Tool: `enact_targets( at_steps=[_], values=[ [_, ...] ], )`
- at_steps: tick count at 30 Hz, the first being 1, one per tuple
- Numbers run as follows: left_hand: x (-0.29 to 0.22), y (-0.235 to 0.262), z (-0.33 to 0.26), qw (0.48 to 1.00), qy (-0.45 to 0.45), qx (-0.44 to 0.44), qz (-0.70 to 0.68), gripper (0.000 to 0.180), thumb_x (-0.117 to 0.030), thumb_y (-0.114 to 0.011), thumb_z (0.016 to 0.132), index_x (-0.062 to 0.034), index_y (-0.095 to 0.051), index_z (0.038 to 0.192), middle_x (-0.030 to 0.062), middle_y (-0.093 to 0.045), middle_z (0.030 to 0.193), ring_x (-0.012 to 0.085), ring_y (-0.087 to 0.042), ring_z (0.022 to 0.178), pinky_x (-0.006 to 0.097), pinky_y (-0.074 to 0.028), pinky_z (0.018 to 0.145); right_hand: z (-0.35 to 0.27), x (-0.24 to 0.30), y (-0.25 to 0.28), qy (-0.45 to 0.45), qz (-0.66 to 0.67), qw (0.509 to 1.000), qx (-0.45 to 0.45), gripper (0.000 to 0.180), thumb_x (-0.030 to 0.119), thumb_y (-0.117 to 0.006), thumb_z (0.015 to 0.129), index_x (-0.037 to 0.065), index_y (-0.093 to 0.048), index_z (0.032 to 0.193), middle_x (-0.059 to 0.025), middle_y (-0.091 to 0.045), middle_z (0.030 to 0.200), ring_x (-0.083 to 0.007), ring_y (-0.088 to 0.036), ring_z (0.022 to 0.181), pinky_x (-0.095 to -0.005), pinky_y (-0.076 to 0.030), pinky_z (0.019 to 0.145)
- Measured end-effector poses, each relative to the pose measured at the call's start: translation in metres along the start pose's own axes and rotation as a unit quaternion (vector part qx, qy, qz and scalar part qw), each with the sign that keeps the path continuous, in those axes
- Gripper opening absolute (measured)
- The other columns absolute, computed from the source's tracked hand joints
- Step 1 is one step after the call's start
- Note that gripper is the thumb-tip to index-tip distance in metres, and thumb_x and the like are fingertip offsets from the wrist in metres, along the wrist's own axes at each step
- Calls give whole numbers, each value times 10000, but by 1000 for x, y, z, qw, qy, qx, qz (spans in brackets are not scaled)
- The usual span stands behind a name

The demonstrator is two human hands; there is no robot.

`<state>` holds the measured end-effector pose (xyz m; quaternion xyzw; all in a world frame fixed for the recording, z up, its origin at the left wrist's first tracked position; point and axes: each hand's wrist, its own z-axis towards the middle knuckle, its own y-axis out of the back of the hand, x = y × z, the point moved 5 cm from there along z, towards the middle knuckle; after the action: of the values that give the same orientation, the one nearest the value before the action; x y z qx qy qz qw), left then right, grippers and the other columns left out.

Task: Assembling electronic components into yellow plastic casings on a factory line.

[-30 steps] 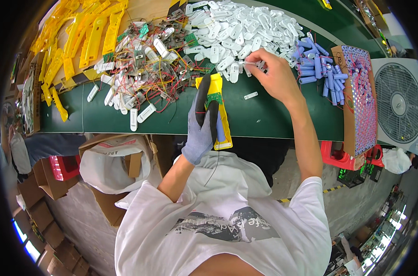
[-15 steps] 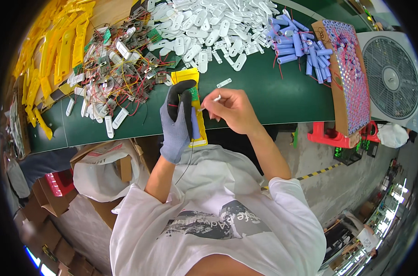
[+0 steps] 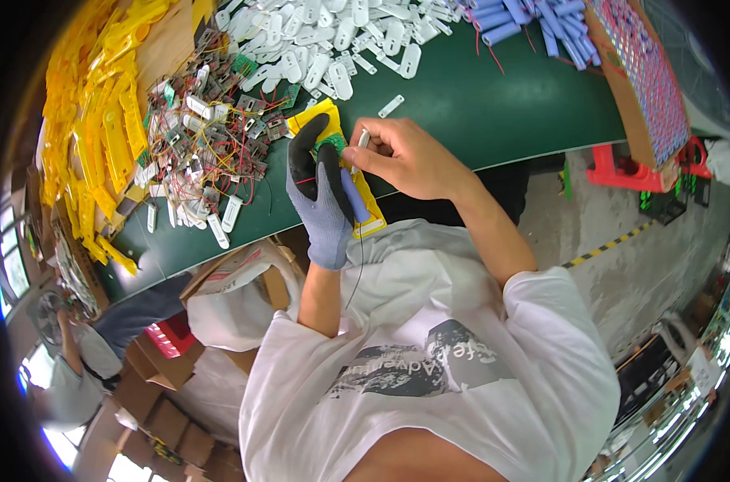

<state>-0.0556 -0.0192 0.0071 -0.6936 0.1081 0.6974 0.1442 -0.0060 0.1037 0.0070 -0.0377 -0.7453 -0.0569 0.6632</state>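
Note:
A yellow plastic housing [image 3: 372, 230] lies tilted at the table's near edge, with my left hand [image 3: 321, 193] wrapped round it in a grey glove with black fingers. Inside it sit a blue-purple battery cell [image 3: 353, 195] and, nearer the far end, a small green circuit board [image 3: 330, 142], partly hidden by the gloved fingers. A thin dark wire hangs from the housing toward my lap. My bare right hand [image 3: 417, 159] pinches a small white plastic piece [image 3: 363, 139] just beside the housing's right edge. Its fingertips hover close to the board; whether they touch it I cannot tell.
On the green table [image 3: 461, 104] lie a heap of white plastic pieces [image 3: 316, 68], wired circuit boards [image 3: 212, 136], yellow housings [image 3: 112, 145] and battery cells [image 3: 501, 32]. One loose white piece [image 3: 391, 106] lies beyond my right hand. A cardboard box [image 3: 630, 112] holds many cells.
The whole view has shifted and turned. My right hand has come nearer the housing, and the white piece now stands more upright in its fingers. My left hand keeps its hold.

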Motion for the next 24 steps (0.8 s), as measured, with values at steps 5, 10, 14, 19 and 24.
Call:
enact_targets(
  at_steps=[5,10,14,19,24],
  values=[
    [-8,10,4,997,-18,-3,73,268,-65,-479,938,-4,-550,1189,59,-569,1085,111,-512,941,280,-409,846,-3,4,-5,22,8,999,-34,239,224,-655,901,16,-558,969,5,-521,645,-58,-416,570,-241,-327,509],
    [-11,8,-1,998,-26,-21,48,172,-43,-473,918,-1,-532,1074,63,-525,1009,130,-495,865,286,-420,813,-8,6,-9,35,19,995,-96,385,151,-712,839,-12,-556,1150,-13,-583,708,-99,-532,629,-255,-437,593],
    [-5,10,-5,999,9,-34,6,147,-64,-475,939,-7,-512,1070,65,-517,1001,130,-500,893,293,-434,809,-8,6,-10,83,-5,989,-123,410,136,-724,823,-5,-615,1192,-101,-655,930,-152,-638,833,-284,-524,725],
    [1,9,-7,999,-10,-10,34,130,-59,-434,951,-2,-477,1060,75,-486,997,131,-479,895,297,-415,814,-19,13,-11,139,-97,976,-137,470,69,-707,803,66,-595,1260,-133,-658,1136,-283,-643,958,-348,-507,884],
    [-5,0,-7,996,-52,-5,72,146,-52,-419,949,10,-460,1074,80,-477,986,140,-473,890,303,-415,810,-23,13,-14,141,-105,971,-161,468,27,-685,802,74,-597,1259,-135,-645,1179,-309,-610,1096,-370,-484,945]
  ],
)
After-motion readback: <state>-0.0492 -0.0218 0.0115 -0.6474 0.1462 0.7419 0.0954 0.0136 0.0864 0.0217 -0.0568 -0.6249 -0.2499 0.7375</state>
